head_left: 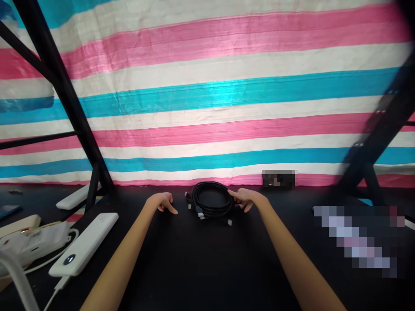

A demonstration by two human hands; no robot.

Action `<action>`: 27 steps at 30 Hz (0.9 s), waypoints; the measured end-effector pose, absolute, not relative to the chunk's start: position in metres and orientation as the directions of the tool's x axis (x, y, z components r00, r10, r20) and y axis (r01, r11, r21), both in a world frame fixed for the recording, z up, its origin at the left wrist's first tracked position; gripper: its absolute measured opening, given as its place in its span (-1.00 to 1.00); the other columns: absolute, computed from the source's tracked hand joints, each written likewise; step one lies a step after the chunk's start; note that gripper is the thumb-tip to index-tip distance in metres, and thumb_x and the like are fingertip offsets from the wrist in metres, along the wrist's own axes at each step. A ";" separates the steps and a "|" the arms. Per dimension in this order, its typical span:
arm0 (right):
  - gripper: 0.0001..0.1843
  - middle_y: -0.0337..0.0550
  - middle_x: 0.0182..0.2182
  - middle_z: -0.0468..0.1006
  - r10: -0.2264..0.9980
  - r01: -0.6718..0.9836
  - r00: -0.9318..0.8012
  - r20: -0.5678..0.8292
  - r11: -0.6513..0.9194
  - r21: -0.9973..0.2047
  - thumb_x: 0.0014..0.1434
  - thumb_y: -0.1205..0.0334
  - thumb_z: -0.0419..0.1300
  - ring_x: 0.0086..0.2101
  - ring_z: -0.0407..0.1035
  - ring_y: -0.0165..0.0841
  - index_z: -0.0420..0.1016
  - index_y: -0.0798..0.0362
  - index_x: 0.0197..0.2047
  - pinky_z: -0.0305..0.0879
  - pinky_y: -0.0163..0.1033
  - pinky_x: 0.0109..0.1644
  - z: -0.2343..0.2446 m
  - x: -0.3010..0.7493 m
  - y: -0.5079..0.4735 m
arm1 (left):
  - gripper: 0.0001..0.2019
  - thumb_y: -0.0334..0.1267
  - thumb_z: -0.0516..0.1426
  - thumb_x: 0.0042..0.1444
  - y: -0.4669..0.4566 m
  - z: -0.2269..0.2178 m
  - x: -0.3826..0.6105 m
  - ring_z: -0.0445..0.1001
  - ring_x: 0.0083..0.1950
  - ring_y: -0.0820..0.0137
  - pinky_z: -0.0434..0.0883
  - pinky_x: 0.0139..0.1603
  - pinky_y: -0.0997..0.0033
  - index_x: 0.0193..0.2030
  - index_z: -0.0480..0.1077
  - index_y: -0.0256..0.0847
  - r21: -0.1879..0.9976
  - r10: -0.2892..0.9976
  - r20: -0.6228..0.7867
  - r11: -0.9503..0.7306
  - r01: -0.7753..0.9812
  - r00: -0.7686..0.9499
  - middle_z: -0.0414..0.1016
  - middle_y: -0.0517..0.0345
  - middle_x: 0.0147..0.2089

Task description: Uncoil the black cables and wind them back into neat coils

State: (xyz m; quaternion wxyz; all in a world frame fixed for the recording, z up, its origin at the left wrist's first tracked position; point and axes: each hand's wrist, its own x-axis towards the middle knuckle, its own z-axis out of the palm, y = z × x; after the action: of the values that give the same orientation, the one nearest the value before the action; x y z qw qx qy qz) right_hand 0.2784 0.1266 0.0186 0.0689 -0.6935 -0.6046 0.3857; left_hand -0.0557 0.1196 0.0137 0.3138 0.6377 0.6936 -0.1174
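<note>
A coil of black cables (212, 212) lies on the black table, with several connector ends sticking out around it. Silver metal plugs show at its lower left, and one more plug (229, 222) points out at the lower right. My right hand (246, 198) is at the coil's right side, its index finger reaching to the cable edge and its other fingers apart. Left of the coil, my left hand (164, 203) hovers empty, with the thumb stretched out and the other fingers partly bent. A gap separates it from the cables.
White power bank (86, 244) with a cable plugged in lies at left, near a white power strip (42, 244) and another white slab (74, 196). Black frame legs (69, 99) stand on both sides. Striped sheeting (227, 90) hangs behind. Pixelated items lie at right.
</note>
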 end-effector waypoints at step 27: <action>-0.43 -0.04 -0.23 0.34 0.848 0.719 -0.221 -0.482 -0.193 -0.668 0.38 -0.13 -0.18 -0.44 0.36 -0.42 0.37 0.19 -0.26 0.51 -0.29 -0.46 0.008 0.283 0.130 | -0.54 0.13 -0.03 0.14 0.060 0.062 0.036 0.27 0.16 0.25 0.11 0.20 0.21 0.02 0.33 -0.13 0.247 0.889 0.124 -0.458 0.854 0.440 0.36 0.05 0.12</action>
State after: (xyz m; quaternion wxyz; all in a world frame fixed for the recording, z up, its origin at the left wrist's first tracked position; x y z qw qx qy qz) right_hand 0.2830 0.1304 0.0080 0.0701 -0.6203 -0.6313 0.4602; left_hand 0.0358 0.0603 0.0616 0.0736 0.8454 0.5155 0.1184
